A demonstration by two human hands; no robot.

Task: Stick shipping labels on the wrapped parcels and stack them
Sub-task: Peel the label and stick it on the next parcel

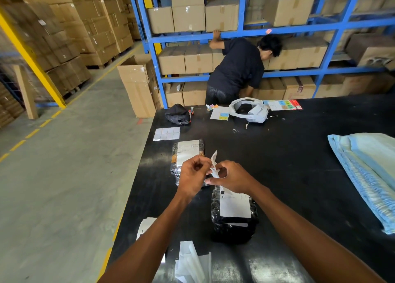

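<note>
Bare left hand [192, 176] and bare right hand [233, 179] on long, lean, uncovered forearms [299, 229].

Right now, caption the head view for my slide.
Left hand and right hand pinch a label over two labelled parcels on a black table.

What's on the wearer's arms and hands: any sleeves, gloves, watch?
Nothing worn that shows. The left hand and right hand are bare: no gloves, no rings visible. The left forearm and right forearm are bare down to the frame's bottom edge, with no sleeve, watch or wristband in view.
</note>
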